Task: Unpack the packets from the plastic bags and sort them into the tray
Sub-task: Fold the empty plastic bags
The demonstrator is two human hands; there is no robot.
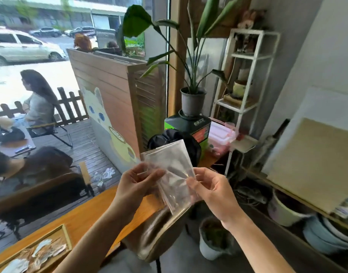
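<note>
Both hands hold a clear plastic bag point(170, 170) up in front of me, with several flat packets stacked inside it. My left hand point(136, 184) pinches the bag's left edge. My right hand point(210, 191) pinches its right edge near the middle. The bag's lower end hangs down, blurred, over the table corner. At the bottom left a wooden tray point(65, 233) lies on the orange wooden table point(90, 211), with several silvery and brownish packets point(44, 248) in it.
A black bag point(175, 137) and a green-black box point(188, 125) with a potted plant point(192, 101) stand behind the clear bag. A white shelf rack point(246, 79) is to the right. Pots and bowls point(287, 209) sit on the floor at right. People sit outside the window.
</note>
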